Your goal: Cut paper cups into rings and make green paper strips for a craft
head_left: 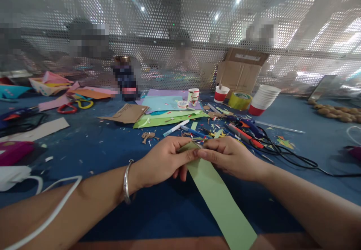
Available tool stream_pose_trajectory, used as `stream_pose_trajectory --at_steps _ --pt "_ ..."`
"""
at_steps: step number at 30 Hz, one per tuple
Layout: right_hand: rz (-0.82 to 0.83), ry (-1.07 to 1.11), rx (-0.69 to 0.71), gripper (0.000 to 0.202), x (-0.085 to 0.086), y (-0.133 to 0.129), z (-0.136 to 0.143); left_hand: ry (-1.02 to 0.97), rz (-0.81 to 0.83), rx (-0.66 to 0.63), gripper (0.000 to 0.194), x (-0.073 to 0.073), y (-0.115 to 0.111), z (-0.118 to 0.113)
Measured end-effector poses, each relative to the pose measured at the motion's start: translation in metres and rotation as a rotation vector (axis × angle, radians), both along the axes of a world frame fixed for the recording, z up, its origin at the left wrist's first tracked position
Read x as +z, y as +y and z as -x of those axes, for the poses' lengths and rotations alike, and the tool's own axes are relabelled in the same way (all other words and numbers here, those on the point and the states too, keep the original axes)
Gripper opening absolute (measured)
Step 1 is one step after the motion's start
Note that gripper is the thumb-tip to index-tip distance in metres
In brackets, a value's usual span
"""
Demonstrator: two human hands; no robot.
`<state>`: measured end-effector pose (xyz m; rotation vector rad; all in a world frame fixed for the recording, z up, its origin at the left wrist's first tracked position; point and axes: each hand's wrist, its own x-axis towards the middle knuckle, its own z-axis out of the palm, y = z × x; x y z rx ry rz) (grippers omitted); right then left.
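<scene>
Both hands meet at the centre of the blue counter (pixel 107 144), each pinching the far end of a long light-green paper strip (pixel 220 201). The left hand (pixel 162 161) grips that end between thumb and forefinger; the right hand (pixel 231 157) does the same from the opposite side, fingers closed on the paper, fingertips nearly touching. Judged from the grip, the end is being folded or creased, with two-sided pinching keeping the edge aligned. The rest of the strip trails back toward the person, lying flat and running off the lower edge of view. A metal bangle (pixel 127 182) sits on the left wrist. Just beyond the hands lie paper scraps, a blue-capped marker (pixel 176 128) and a glue gun (pixel 245 129) whose black cable (pixel 293 159) runs right. Further back are green sheets (pixel 166 119), cardboard pieces (pixel 128 113), a stack of paper cups (pixel 263 99), a yellow tape roll (pixel 239 100) and red-and-yellow scissors (pixel 75 106). A perforated screen (pixel 180 24) closes the far side.
</scene>
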<state>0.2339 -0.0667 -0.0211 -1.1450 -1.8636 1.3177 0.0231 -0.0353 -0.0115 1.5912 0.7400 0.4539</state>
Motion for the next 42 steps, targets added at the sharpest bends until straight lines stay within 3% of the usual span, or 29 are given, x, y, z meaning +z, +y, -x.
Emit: stream_pose_trajectory --at_steps 4,8,14,16,18,21,26,34,42 --pt "0.054 0.016 -0.018 0.044 0.003 -0.001 0.0 0.045 0.005 0.006 0.025 0.004 0.002 0.002" --pt "0.028 0.045 -0.083 0.046 0.009 -0.002 -0.004 0.173 -0.146 0.019 0.019 0.017 0.018 0.015" --pt "-0.073 0.087 -0.31 0.05 0.018 0.005 -0.019 0.474 -0.635 0.19 0.016 0.032 0.055 0.047" --pt "-0.135 0.019 -0.389 0.05 0.019 0.009 -0.025 0.607 -0.76 0.265 0.028 0.029 0.062 0.056" --pt "-0.19 -0.057 -0.437 0.049 0.021 0.012 -0.03 0.652 -1.008 0.35 0.043 0.023 0.065 0.059" --pt "-0.251 -0.128 -0.456 0.046 0.023 0.016 -0.036 0.622 -1.266 0.359 0.04 0.013 0.058 0.048" --pt "-0.402 -0.392 -0.392 0.045 0.027 0.017 -0.041 0.525 -1.142 0.112 0.021 0.006 0.039 0.02" --pt "-0.49 -0.964 -0.157 0.013 0.01 0.014 -0.025 0.489 -0.982 0.343 0.018 0.015 0.043 0.039" --pt "-0.523 -1.114 -0.115 0.013 0.002 0.02 -0.018 0.433 -0.892 0.358 0.015 0.016 0.035 0.035"
